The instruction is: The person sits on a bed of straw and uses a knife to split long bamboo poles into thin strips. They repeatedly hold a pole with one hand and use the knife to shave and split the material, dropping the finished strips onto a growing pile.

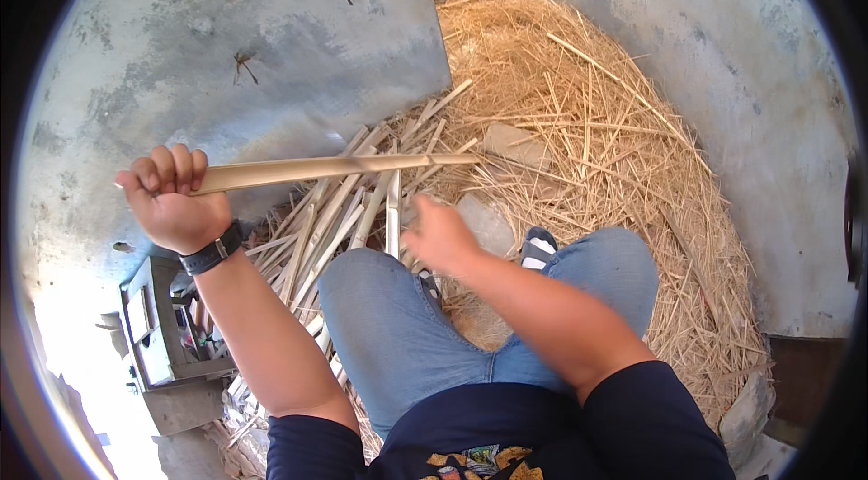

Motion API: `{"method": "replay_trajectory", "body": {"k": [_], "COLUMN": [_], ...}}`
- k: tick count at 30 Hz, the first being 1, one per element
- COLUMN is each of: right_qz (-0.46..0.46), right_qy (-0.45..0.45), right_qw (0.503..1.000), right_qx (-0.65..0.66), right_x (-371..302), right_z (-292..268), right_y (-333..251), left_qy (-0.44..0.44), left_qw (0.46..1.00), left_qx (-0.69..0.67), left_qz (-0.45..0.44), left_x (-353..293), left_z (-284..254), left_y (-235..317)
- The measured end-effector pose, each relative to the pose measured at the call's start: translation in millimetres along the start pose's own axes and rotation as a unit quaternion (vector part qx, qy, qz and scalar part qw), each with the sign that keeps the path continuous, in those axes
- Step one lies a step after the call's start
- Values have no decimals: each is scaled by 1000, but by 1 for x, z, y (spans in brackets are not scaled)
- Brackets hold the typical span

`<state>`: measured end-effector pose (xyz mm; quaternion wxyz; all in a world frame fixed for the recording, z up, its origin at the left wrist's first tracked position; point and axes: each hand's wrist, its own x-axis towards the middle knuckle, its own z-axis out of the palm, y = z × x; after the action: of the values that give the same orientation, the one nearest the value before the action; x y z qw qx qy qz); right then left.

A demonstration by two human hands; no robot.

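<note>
My left hand (pixel 176 195), raised at the left with a dark watch (pixel 215 249) on its wrist, is wrapped round the end of a long, flat split-bamboo strip (pixel 307 170). The strip runs rightward, almost level, over the pile and narrows toward its far end. Above my knees is my right hand (pixel 443 234), smeared by motion and below the strip, apart from it. Its fingers are too blurred to show whether they hold anything. Just left of it a short pale strip (pixel 393 213) points away from me.
Several cut strips (pixel 316 231) lie heaped beside my left knee. Shavings (pixel 633 182) cover the ground to the right, around flat stones (pixel 486 223). Grey walls (pixel 271 37) rise left and right. At the lower left stands a wooden box (pixel 158 322) with things inside.
</note>
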<state>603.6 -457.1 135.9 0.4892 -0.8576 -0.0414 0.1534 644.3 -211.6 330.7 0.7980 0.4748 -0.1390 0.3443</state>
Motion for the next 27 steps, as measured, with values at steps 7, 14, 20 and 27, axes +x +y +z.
{"method": "replay_trajectory", "body": {"k": [7,14,20,27], "right_qz": [76,92,65,137], "right_qy": [63,62,49,123], "right_qw": [995,990,996,981], "right_qx": [27,81,29,61], "right_x": [33,37,26,45], "right_z": [19,37,35,44], "right_y": [86,85,37,120], "left_qy": [-86,-138,-156,-113], "left_qw": [995,988,985,992], "left_qx": [-36,-51,-63,-53], "left_qz": [-32,-38,-37,-32], "left_x": [3,13,11,10], "left_z": [-12,-12,-29,-34], "left_y": [0,-3,3,-2]}}
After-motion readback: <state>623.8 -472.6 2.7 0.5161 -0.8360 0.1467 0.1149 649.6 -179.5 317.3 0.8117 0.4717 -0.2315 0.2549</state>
